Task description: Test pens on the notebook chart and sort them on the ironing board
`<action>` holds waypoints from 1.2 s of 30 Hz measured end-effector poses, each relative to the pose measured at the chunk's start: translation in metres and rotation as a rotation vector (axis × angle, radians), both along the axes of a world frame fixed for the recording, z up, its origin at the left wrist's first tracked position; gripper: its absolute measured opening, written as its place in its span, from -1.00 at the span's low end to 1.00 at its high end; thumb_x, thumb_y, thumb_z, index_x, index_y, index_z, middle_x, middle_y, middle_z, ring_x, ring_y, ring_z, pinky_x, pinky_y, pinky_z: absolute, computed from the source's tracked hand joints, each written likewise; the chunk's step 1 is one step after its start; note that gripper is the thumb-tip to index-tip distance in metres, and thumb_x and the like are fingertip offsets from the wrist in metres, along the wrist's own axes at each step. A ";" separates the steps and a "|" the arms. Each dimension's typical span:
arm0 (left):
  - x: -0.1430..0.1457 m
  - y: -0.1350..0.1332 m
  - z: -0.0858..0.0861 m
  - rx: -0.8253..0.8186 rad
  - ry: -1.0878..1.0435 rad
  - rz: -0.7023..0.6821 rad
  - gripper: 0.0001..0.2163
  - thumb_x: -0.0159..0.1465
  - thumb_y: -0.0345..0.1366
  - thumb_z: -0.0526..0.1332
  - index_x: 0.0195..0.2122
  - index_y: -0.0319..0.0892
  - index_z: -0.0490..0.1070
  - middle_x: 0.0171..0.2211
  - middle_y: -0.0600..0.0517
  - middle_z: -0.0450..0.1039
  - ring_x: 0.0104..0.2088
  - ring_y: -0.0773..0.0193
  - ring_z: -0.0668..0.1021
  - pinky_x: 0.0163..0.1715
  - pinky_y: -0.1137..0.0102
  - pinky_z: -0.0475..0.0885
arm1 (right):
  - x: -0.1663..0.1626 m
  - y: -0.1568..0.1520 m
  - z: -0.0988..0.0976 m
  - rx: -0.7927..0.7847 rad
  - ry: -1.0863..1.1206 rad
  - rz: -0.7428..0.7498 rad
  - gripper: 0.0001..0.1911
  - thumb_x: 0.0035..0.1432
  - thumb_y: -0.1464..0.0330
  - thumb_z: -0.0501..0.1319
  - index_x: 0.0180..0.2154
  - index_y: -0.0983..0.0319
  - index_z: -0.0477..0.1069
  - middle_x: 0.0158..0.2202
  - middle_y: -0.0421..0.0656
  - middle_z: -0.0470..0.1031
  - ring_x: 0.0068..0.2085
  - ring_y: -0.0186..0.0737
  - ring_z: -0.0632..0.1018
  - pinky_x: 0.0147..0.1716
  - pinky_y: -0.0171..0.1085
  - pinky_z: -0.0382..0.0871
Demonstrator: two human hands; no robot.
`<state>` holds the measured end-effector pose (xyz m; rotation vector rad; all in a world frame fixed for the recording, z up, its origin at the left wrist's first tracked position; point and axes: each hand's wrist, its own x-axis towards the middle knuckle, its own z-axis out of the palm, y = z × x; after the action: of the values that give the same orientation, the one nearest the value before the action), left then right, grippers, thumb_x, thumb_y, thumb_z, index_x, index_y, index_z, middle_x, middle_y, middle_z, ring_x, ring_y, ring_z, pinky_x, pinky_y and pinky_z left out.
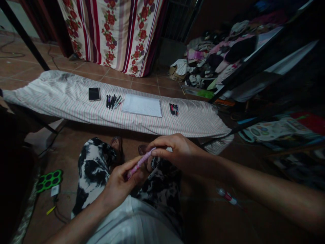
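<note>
Above my lap, both my hands hold a slim pink, ridged pen-like stick [142, 160] that slants up to the right. My left hand [124, 183] is closed around its lower end, thumb on the near side. At the upper end, my right hand [171, 149] pinches the tip between thumb and fingers. Beyond the hands, a spiral notebook [142, 105] lies open on a striped cloth [76, 113]. Several pens [111, 101] lie to its left and a few more pens [174, 109] to its right. The stick's exact kind is unclear.
A dark-screened phone [94, 94] rests on the cloth at the left. On the floor are a green power strip [49, 180] with a cord and a plastic bottle [227, 196]. Piled clothes [215, 54] fill the back right; a floral curtain [111, 34] hangs behind.
</note>
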<state>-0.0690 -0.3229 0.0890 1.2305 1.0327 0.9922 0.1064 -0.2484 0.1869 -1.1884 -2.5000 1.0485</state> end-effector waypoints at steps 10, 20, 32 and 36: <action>0.002 -0.005 -0.008 -0.118 -0.059 -0.029 -0.65 0.18 -0.10 0.14 -0.11 -0.24 0.30 -0.56 0.12 0.34 -0.59 0.44 0.36 -0.61 0.56 0.20 | 0.003 0.002 0.003 0.127 -0.057 0.121 -0.81 0.15 0.40 0.11 -0.27 0.22 0.50 -0.31 -0.17 0.55 -0.30 -0.32 0.51 -0.29 -0.37 0.28; -0.001 -0.004 -0.003 -0.127 -0.167 -0.057 -0.69 0.18 -0.11 0.15 -0.16 -0.22 0.31 -0.42 0.03 0.40 -0.51 0.40 0.39 -0.51 0.50 0.30 | 0.006 0.005 0.002 0.191 -0.105 0.169 -0.80 0.17 0.38 0.10 -0.27 0.21 0.49 -0.33 -0.16 0.54 -0.30 -0.31 0.51 -0.30 -0.37 0.29; -0.004 0.001 -0.004 -0.051 -0.029 0.015 -0.72 0.14 -0.17 0.19 -0.22 -0.25 0.47 -0.43 -0.01 0.47 -0.42 0.31 0.46 -0.41 0.49 0.33 | 0.007 0.005 0.002 0.256 -0.099 0.223 -0.80 0.19 0.38 0.09 -0.27 0.23 0.49 -0.32 -0.14 0.53 -0.29 -0.32 0.50 -0.29 -0.37 0.29; -0.003 0.000 -0.005 -0.098 -0.100 -0.004 -0.70 0.11 -0.15 0.21 -0.20 -0.23 0.45 -0.45 0.02 0.44 -0.45 0.33 0.45 -0.44 0.49 0.32 | 0.008 0.006 0.001 0.261 -0.096 0.238 -0.80 0.19 0.39 0.08 -0.27 0.23 0.49 -0.33 -0.15 0.52 -0.29 -0.32 0.50 -0.29 -0.37 0.30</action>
<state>-0.0717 -0.3227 0.0836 1.0918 0.9891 0.9791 0.1139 -0.2424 0.1879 -0.9047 -2.7998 0.6943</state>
